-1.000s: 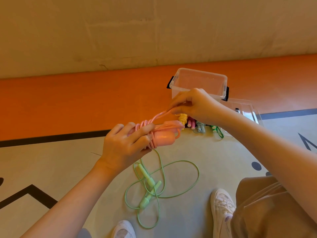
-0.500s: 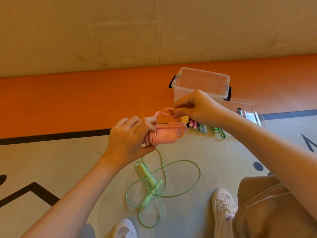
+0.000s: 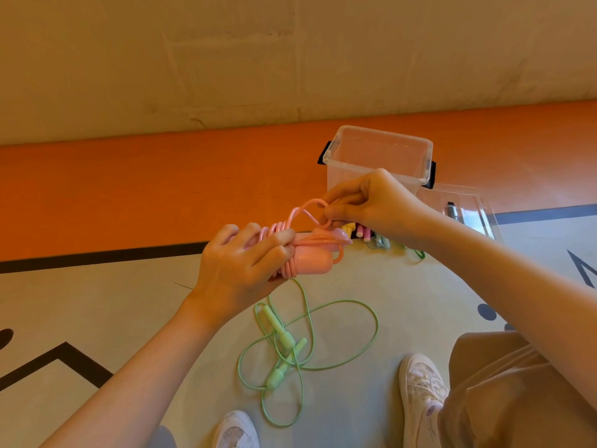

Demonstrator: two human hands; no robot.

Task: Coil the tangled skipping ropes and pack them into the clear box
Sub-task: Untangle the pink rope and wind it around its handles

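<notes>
Pink rope mid-air, both hands on it.
I see the left hand clenched round the coiled bundle and handles; the right hand pinches a loose loop just above. Green rope lies uncoiled on the floor below. Clear box sits open behind the right hand, its lid beside it, more handles at its base.
</notes>
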